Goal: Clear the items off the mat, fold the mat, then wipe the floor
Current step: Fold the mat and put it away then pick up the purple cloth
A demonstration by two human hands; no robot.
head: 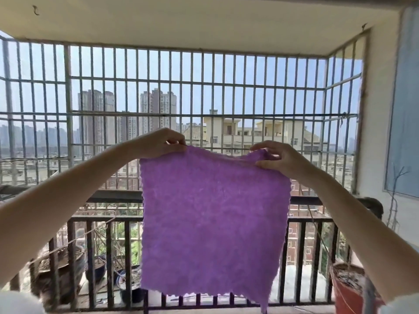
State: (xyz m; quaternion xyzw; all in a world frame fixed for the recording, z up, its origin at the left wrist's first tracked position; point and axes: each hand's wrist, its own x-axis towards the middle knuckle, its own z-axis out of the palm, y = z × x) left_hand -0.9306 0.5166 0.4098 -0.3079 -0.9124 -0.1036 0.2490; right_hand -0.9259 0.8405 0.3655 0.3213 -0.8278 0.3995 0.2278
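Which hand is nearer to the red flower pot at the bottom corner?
The right hand, pinching the purple cloth at its top corner, high above the red pot. The left hand pinches the far corner.

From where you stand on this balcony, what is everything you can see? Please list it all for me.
purple cloth: one, purple, held up spread out in the middle, hanging from its two top corners
window grille: one, pale metal bars, across the whole opening
railing: one, dark bars, low behind the cloth
red pot: one, red-orange, bottom right
dark pots: several, dark, lower left behind the railing
window pane: one, bluish, right wall
buildings: many, grey and cream, outside
left hand: pinches the cloth's top left corner
right hand: pinches the cloth's top right corner
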